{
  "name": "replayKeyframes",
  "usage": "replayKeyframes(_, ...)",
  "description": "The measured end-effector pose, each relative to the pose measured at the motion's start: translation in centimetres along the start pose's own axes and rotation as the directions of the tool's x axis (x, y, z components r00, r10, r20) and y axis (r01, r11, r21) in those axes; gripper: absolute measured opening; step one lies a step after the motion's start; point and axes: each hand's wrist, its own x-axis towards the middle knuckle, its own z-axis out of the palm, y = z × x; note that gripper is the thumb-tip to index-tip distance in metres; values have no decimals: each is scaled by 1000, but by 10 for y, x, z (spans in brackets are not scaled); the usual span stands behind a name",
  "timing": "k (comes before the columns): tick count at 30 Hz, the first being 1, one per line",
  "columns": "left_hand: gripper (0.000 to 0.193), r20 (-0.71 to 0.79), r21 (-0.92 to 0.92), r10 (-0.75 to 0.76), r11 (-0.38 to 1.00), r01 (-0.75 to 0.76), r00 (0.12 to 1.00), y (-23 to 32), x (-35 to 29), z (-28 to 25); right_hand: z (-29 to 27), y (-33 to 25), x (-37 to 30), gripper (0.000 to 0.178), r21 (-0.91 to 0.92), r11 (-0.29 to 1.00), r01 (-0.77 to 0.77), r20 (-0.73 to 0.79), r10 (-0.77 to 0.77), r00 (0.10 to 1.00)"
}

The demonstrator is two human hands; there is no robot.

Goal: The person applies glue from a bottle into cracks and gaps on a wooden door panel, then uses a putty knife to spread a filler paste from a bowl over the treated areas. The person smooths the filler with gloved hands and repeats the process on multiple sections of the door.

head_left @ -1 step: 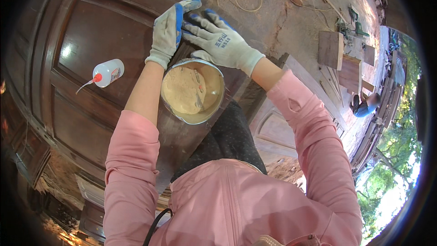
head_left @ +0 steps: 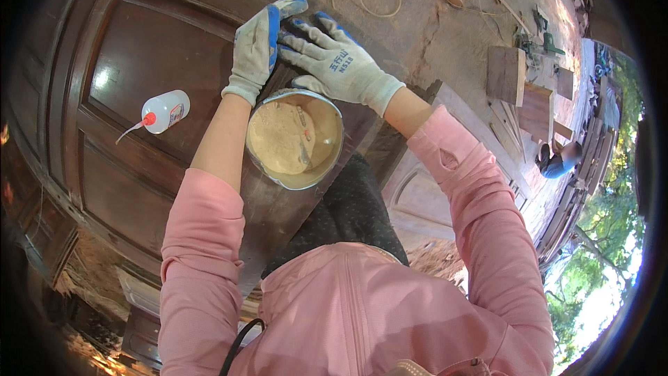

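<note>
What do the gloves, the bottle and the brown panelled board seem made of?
Gloves: matte, probably knit fabric, judging by the snug cuffs; the blue coating may be rubber. Bottle: likely plastic, by its smooth, cloudy, translucent wall. Board: probably wood, dark brown with framed panels; a bright reflection suggests varnish.

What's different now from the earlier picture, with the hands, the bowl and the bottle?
Nothing has visibly moved, been grasped or let go. The left hand and right hand stay close together over the wooden door; bowl and bottle are unchanged.
</note>
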Motion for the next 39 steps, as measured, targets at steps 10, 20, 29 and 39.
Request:
replayKeyframes(10, 45, 9, 8, -94, 996, 94, 996, 28, -4, -1, -13, 19, -28, 63, 87, 986, -143, -119, 153, 981)
replayKeyframes(20, 45, -14, 63, -65, 996, 66, 998, 6, -4, -7, -18, 10, -70, 69, 41, 997, -65, 66, 62, 996)
replayKeyframes(29, 46, -4, 53, -159, 986, 159, 987, 26, -5, 2, -6, 17, -32, 73, -69, 984, -162, -30, 161, 987)
replayKeyframes(39, 44, 30, 214, 67, 974, -72, 997, 16, -8, 0, -6, 23, -111, 69, 90, 839, -537, -207, 543, 814)
